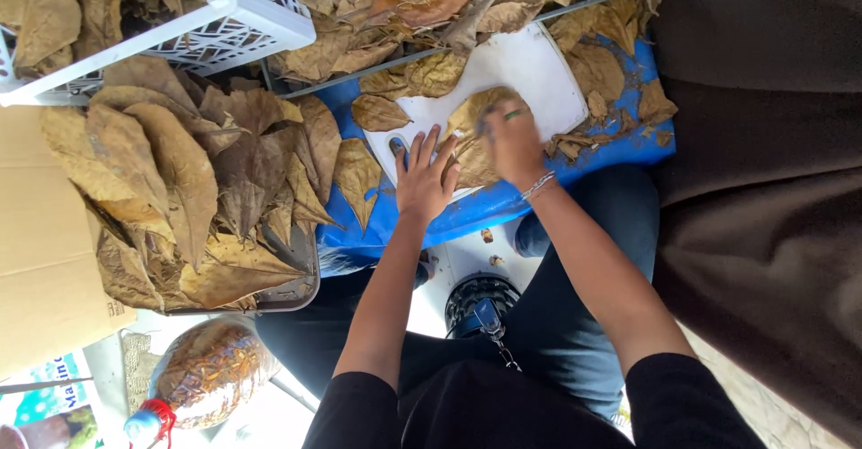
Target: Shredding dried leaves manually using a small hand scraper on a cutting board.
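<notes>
- Hands meet over a white board (539, 72) lying on a blue surface (503, 202) in front of the person.
- Left hand (426, 180) lies flat, fingers (429, 146) spread wide, pinning the near edge of a dry brown leaf (476, 139) to the board.
- Right hand (514, 144) is blurred and sits on top of the same leaf; its fingers look curled, but whether they grip anything I cannot tell.
- That wrist wears a thin bracelet (539, 185).
- Leaf lies on the board's near half, partly hidden under both hands.
- Heap of similar leaves (180, 180) fills a tray just left of the blue surface.
- More leaves (395, 9) lie beyond the board, and a white basket (242, 18) holds others.
- Bottle (202, 377) packed with brown bits lies by the left knee.
</notes>
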